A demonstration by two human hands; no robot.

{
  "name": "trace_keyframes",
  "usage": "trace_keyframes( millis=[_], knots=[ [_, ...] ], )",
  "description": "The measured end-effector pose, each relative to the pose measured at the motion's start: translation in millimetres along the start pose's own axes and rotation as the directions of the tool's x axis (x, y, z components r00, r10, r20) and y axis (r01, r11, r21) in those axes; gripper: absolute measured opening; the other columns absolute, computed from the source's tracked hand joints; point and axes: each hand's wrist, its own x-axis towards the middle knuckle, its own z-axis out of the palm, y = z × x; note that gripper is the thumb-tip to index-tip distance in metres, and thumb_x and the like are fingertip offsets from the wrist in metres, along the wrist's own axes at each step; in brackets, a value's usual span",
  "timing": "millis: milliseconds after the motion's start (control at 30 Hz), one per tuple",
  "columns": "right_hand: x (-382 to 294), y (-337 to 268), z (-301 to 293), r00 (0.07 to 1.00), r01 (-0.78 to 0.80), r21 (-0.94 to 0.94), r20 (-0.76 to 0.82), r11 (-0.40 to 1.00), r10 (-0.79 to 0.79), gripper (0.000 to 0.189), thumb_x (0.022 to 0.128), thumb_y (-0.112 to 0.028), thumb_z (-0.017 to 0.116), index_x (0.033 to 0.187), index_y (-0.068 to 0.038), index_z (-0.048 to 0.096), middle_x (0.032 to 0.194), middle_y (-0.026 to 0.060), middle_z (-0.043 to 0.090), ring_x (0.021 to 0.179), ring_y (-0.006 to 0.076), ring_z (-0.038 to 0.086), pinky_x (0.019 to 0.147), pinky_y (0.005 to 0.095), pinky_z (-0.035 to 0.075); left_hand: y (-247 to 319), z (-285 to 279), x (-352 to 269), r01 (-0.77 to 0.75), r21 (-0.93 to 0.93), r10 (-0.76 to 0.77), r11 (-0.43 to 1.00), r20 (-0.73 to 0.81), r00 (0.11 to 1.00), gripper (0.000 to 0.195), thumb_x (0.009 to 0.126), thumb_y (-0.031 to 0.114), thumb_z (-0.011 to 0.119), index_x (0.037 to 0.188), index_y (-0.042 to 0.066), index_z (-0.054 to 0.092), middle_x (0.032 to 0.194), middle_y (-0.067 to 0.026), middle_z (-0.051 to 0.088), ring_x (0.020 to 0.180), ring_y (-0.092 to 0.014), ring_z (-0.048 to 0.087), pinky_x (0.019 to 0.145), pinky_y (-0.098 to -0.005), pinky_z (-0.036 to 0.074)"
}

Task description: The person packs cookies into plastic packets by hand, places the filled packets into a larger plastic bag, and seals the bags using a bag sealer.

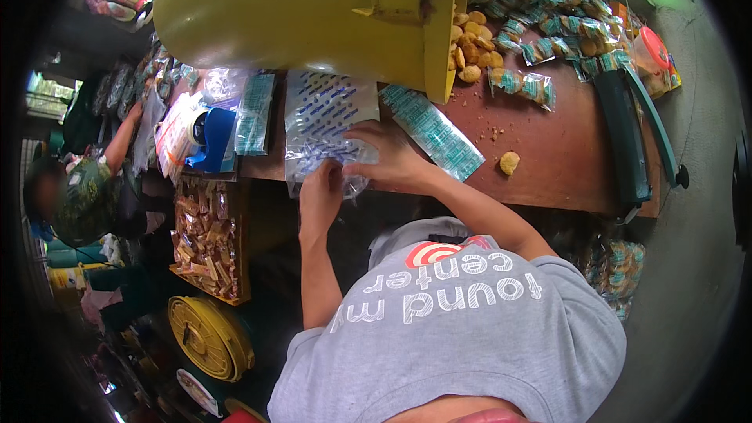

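Observation:
At the table's near edge, a clear plastic bag with blue print (329,107) lies with its crumpled end under both hands. My left hand (321,191) is curled and pinches plastic at that end. Just right of it, my right hand (385,155) grips the crumpled plastic between thumb and fingers; the fingertips are partly hidden by folds. A stack of green-printed wrappers (254,114) lies to the left, another green-printed wrapper stack (435,132) to the right. A single round biscuit (509,163) lies farther right, near crumbs.
A big yellow container (294,12) rises over the far side, with loose biscuits (473,41) at its opening. Packed biscuits (552,29) are heaped behind. A green bag sealer (625,135) stands right, a blue tape dispenser (212,138) left. Another person (88,200) is far left.

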Motion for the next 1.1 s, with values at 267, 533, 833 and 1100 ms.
trace_keyframes(
  millis=[267,533,833,1100],
  knots=[
    [-0.2,-21.0,-17.9,0.837,-0.115,0.278,0.543,0.954,-0.058,0.031,0.074,-0.024,0.067,0.096,-0.003,0.062,0.094,0.0103,0.063,0.095,0.0235,0.056,0.089,0.0347,0.041,65.1,-93.5,-23.8,-0.168,-0.505,-0.009,0.846,-0.33,0.944,0.014,0.09,0.014,0.051,0.087,0.0,0.052,0.078,-0.0037,0.048,0.066,-0.01,0.043,0.06,-0.023,0.037],
    [-29.2,-6.5,-115.1,0.914,-0.364,0.673,0.127,0.644,0.385,0.015,0.079,-0.005,0.055,0.091,0.0,0.062,0.078,0.0062,0.062,0.074,0.0119,0.057,0.068,0.0274,0.046,82.3,-94.4,-14.4,-0.006,0.206,0.107,0.978,-0.481,0.87,0.034,0.083,0.017,0.059,0.111,0.0,0.05,0.113,-0.0147,0.052,0.103,-0.028,0.051,0.088,-0.0372,0.04],
    [-45.8,-73.6,-206.3,0.994,-0.027,0.012,0.11,1.0,0.026,0.013,0.076,-0.011,0.063,0.087,-0.004,0.062,0.081,0.0096,0.059,0.075,0.0256,0.059,0.069,0.0344,0.047,189.2,6.2,27.2,-0.292,-0.517,0.413,0.805,0.134,0.901,0.036,0.074,0.007,0.065,0.109,0.001,0.058,0.105,-0.016,0.06,0.097,-0.025,0.058,0.083,-0.0362,0.046],
    [-72.4,-37.1,-228.3,0.991,-0.08,0.237,-0.086,0.968,0.102,0.013,0.074,-0.003,0.067,0.086,-0.001,0.062,0.077,0.0072,0.057,0.073,0.015,0.058,0.061,0.0262,0.047,210.2,34.5,38.1,-0.338,-0.79,0.395,0.511,-0.134,0.909,0.026,0.074,-0.012,0.059,0.099,-0.004,0.06,0.089,-0.0108,0.063,0.082,-0.016,0.06,0.074,-0.024,0.047]
  ],
)
